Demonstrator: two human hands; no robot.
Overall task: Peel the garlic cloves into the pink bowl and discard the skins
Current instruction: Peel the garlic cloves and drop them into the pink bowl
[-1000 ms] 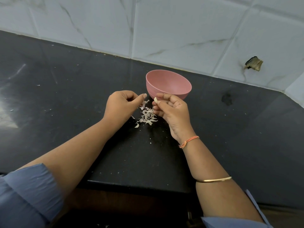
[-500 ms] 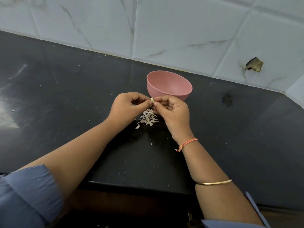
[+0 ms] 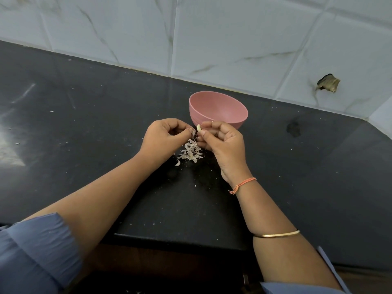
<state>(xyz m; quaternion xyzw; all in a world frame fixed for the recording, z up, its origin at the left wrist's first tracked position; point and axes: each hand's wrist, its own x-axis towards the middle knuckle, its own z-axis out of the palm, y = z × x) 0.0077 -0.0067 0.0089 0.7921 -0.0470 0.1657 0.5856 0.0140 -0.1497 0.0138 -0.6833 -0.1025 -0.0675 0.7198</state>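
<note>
The pink bowl [image 3: 218,111] stands on the black counter [image 3: 84,115] just behind my hands. My right hand [image 3: 222,143] pinches a pale garlic clove [image 3: 198,127] between thumb and forefinger, close to the bowl's near wall. My left hand [image 3: 163,136] pinches a strip of papery skin [image 3: 193,133] that hangs from its fingertips. Under both hands lies a small pile of peeled skins [image 3: 191,152]. A single pale piece [image 3: 177,163] lies at the pile's near left; I cannot tell whether it is a clove or skin. The bowl's inside is mostly hidden from this angle.
A tiled wall [image 3: 212,39] runs behind the counter, with a broken hole [image 3: 327,82] at the right. Small skin flecks are scattered on the counter. The counter's front edge [image 3: 180,240] lies near my forearms.
My hands met at the clove half a second ago and have since drawn slightly apart. My left hand now holds a strip of skin pulled off the clove.
</note>
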